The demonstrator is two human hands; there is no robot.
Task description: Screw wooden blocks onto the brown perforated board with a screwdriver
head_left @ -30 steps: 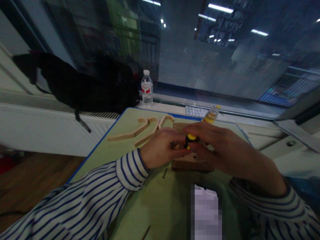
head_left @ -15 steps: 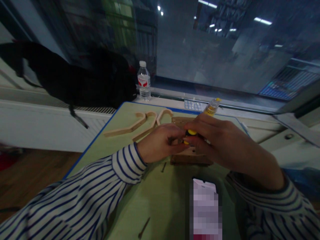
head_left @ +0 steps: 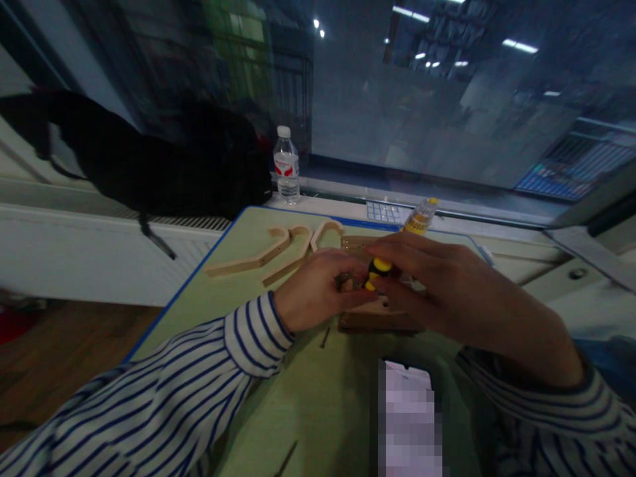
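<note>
A: The right hand (head_left: 462, 298) is covering much of the wooden block (head_left: 380, 322)!
B: The left hand (head_left: 322, 286) is hiding the lower end of the yellow-and-black tool (head_left: 380, 266)!
A: Near the far edge of the tabletop (head_left: 278, 404), the right hand is blocking the base of a bottle (head_left: 420, 217).
B: The picture's bottom is cutting off the phone (head_left: 408, 381) and a thin metal piece (head_left: 288, 457), and coarse blocks are masking the screen (head_left: 410, 430)!

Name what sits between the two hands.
In the head view, a yellow-and-black handle sits between the left hand and the right hand.
</note>
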